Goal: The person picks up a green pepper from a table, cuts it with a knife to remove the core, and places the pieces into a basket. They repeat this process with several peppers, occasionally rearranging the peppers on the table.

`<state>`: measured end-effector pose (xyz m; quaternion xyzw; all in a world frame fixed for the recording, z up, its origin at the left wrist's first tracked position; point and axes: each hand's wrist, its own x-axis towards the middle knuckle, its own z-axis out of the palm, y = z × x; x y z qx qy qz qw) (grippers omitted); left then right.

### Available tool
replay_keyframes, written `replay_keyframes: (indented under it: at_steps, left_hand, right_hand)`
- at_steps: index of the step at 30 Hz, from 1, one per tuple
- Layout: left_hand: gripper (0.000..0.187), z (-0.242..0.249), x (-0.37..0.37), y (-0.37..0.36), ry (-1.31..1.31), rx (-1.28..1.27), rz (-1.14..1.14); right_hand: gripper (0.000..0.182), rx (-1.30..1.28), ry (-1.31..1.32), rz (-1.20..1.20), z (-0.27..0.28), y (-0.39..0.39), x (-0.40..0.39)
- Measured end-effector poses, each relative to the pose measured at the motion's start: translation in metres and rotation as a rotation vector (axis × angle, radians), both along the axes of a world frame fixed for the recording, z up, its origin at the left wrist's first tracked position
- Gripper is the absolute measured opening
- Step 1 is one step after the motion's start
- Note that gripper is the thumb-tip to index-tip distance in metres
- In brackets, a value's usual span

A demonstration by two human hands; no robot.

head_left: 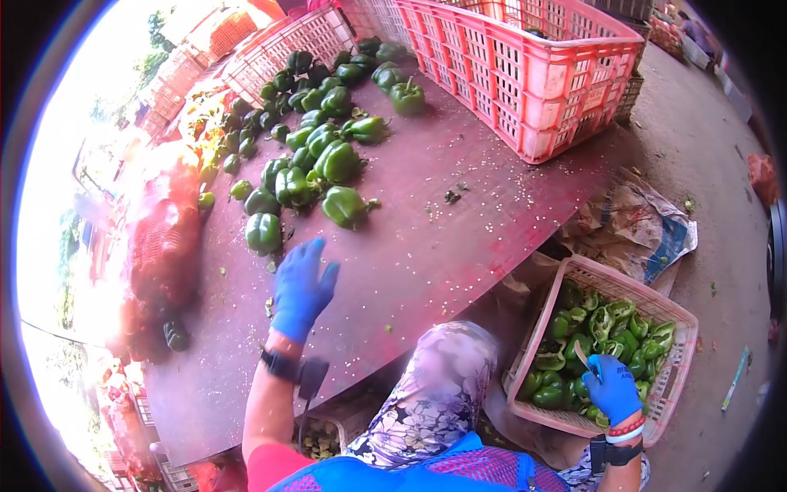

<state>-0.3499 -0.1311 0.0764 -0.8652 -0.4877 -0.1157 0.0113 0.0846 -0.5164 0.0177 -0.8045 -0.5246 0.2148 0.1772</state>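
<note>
My left hand [302, 289], in a blue glove, reaches over the reddish table [393, 254] with fingers stretched and nothing in them. Just beyond its fingertips sits a green bell pepper [263, 234], apart from the hand. Another bell pepper [344, 207] lies a bit farther right, at the near end of a loose pile of whole peppers [316, 139]. Over the pink crate [685, 361] at the lower right is my right hand [611, 389], also gloved in blue. It is closed on a small knife [580, 353], whose thin curved blade sticks out; the handle is hidden. Cut green peppers [602, 320] fill this crate.
A tall pink crate [533, 90] stands on the table's far right. Red mesh sacks [164, 238] line the left edge, with a dark pepper [175, 335] beside them. A crumpled sack [639, 225] lies on the floor above the pepper crate. More crates [287, 53] stand behind.
</note>
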Motion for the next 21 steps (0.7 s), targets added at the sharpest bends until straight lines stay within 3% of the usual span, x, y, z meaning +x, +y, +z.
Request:
replay_keyframes:
  at_steps: [2, 3, 5, 7, 10, 11, 12, 15, 17, 18, 19, 21]
  left_hand:
    - [0.068, -0.008, 0.050, 0.036, -0.105, 0.158, -0.077]
    - [0.077, -0.024, 0.062, 0.061, -0.057, 0.165, 0.027]
    - [0.089, -0.051, 0.069, 0.109, -0.291, -0.106, 0.212]
    - [0.087, -0.050, 0.076, 0.128, -0.429, -0.255, 0.223]
    - [0.074, -0.045, 0.074, 0.124, -0.433, -0.318, 0.191]
    - [0.070, -0.044, 0.073, 0.119, -0.451, -0.335, 0.195]
    - [0.066, -0.040, 0.072, 0.108, -0.852, -0.693, 0.127]
    - [0.064, -0.004, 0.114, 0.041, -1.125, -0.942, -0.071]
    - [0.068, 0.010, 0.153, -0.004, -0.727, -0.821, -0.247]
    - [0.070, 0.020, 0.180, -0.032, -0.653, -0.797, -0.382]
    - [0.072, 0.039, 0.209, -0.067, -0.478, -0.619, -0.519]
    - [0.074, 0.040, 0.255, -0.117, -0.434, -0.463, -0.898]
  right_hand:
    - [0.025, -0.061, 0.031, -0.026, 0.002, 0.003, 0.001]
    - [0.025, -0.091, 0.052, -0.043, 0.003, 0.003, 0.001]
    - [0.027, -0.106, 0.042, -0.045, 0.005, 0.003, 0.003]
    - [0.029, -0.088, 0.025, -0.054, 0.004, 0.000, 0.002]
    - [0.033, 0.040, 0.015, -0.051, 0.003, 0.000, 0.001]
    - [0.035, 0.023, 0.174, -0.130, 0.006, 0.002, 0.001]
    - [0.036, 0.010, 0.331, -0.213, 0.017, 0.009, -0.001]
    - [0.031, 0.006, 0.892, -0.504, 0.046, 0.024, -0.007]
    - [0.030, 0.189, 1.192, -0.460, 0.048, 0.028, -0.008]
    - [0.035, 0.268, 1.339, -0.436, 0.055, 0.031, -0.011]
    - [0.044, 0.319, 1.467, -0.420, 0.048, 0.032, -0.012]
    - [0.060, 0.392, 1.673, -0.382, 0.054, 0.036, -0.014]
